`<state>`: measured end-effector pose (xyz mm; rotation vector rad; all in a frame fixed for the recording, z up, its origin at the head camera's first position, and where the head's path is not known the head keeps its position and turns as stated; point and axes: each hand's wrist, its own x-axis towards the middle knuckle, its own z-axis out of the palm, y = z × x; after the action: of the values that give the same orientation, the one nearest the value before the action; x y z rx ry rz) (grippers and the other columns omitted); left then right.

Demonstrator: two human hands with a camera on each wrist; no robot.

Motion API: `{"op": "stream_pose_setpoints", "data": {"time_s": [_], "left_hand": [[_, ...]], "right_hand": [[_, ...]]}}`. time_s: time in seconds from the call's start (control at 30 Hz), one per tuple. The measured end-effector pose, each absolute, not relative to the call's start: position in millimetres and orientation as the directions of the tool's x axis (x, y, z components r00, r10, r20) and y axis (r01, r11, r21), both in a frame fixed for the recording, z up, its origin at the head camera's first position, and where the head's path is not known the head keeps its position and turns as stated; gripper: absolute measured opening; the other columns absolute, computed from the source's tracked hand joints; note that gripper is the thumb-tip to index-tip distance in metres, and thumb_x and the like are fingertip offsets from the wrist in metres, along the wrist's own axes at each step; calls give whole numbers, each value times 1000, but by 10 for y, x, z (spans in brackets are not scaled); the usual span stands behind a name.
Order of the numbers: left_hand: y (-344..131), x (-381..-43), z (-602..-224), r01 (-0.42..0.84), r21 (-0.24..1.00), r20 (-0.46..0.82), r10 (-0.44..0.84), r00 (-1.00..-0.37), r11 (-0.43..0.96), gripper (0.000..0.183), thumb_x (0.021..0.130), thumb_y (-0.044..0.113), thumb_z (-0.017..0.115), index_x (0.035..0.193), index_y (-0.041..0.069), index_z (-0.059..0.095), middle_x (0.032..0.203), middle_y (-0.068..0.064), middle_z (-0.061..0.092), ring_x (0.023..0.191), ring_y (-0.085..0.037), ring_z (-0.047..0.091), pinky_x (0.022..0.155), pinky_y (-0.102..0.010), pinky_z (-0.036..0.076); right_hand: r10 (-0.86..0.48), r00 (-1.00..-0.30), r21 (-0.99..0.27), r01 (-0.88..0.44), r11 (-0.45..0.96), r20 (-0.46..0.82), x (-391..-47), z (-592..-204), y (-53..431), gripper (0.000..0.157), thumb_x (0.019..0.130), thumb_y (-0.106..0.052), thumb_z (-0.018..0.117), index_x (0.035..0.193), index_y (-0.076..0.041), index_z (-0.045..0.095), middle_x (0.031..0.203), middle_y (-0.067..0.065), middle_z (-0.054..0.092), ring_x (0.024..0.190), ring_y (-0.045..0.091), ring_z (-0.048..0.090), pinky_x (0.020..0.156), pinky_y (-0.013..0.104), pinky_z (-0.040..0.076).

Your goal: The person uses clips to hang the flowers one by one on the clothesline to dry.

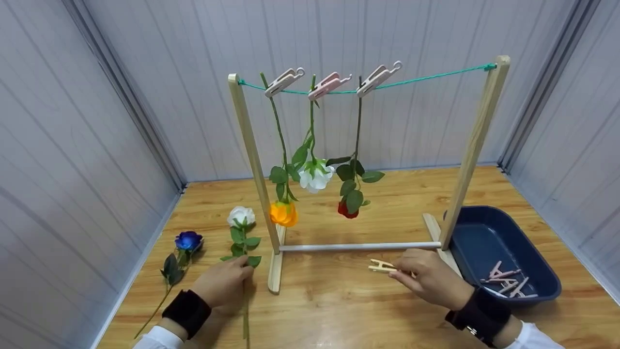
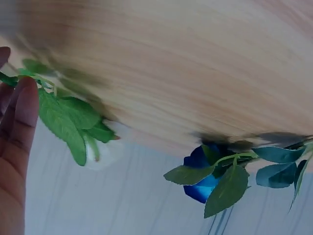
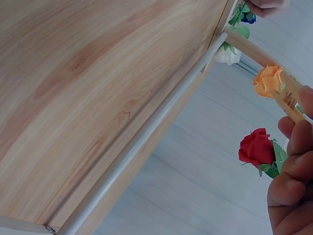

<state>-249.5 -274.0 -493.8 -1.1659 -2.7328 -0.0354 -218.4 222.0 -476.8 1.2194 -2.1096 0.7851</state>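
My left hand (image 1: pixel 225 283) pinches the stem of a white rose (image 1: pixel 241 216) just below its leaves, by the rack's left foot. In the left wrist view, fingertips (image 2: pixel 27 98) close on that stem beside the green leaves (image 2: pixel 78 115). A pale yellow clothespin (image 1: pixel 382 265) is pinched between thumb and fingers of my right hand (image 1: pixel 428 276), in front of the white bottom bar. In the right wrist view the clothespin (image 3: pixel 288 103) points away from the fingers. Left of my left hand, a blue rose (image 1: pixel 189 241) lies on the table.
A wooden rack (image 1: pixel 252 165) carries a green cord (image 1: pixel 426 79). Clothespins hold an orange rose (image 1: pixel 284 214), a white flower (image 1: pixel 316 175) and a red rose (image 1: pixel 348 208) head down from it. A dark blue basin (image 1: pixel 484 218) with several clothespins (image 1: pixel 503 281) stands at the right.
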Motion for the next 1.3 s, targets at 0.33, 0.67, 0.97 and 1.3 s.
{"op": "stream_pose_setpoints", "data": {"time_s": [0.33, 0.67, 0.97, 1.3], "left_hand": [[-2672, -2519, -4789, 689, -79, 352, 667, -657, 720, 22, 96, 6, 81, 116, 3, 75, 109, -12, 73, 91, -27, 75, 76, -40, 64], [-2501, -2577, -4656, 659, -190, 633, 604, -485, 728, 32, 89, -2, 85, 118, -6, 73, 108, -16, 76, 98, -31, 76, 82, -40, 66], [-2304, -2626, -4467, 745, 167, 742, 416, -526, 645, 23, 101, -13, 64, 123, -6, 67, 110, -21, 76, 99, -32, 77, 81, -43, 65], [-1946, -2688, -4217, 762, 516, 731, 261, -630, 391, 21, 114, -8, 34, 115, -14, 55, 87, -13, 52, 77, -19, 51, 75, -27, 45]], "right_hand": [[-549, -444, -218, -877, 428, 708, -2170, -4743, 2231, 23, 83, 4, 87, 91, -14, 76, 80, -6, 69, 72, 6, 56, 65, 16, 43], [-548, -462, -225, -867, 445, 697, -2158, -4733, 2260, 22, 84, 3, 87, 92, -14, 76, 80, -6, 66, 71, 4, 54, 64, 14, 41], [-540, -425, -201, -883, 424, 727, -2177, -4736, 2255, 26, 79, 7, 88, 89, -14, 75, 77, -5, 63, 68, 4, 52, 62, 13, 39], [-487, -439, -203, -863, 463, 755, -2173, -4644, 2252, 32, 77, 12, 87, 96, -11, 76, 79, -5, 64, 68, 2, 51, 60, 13, 40]]}}
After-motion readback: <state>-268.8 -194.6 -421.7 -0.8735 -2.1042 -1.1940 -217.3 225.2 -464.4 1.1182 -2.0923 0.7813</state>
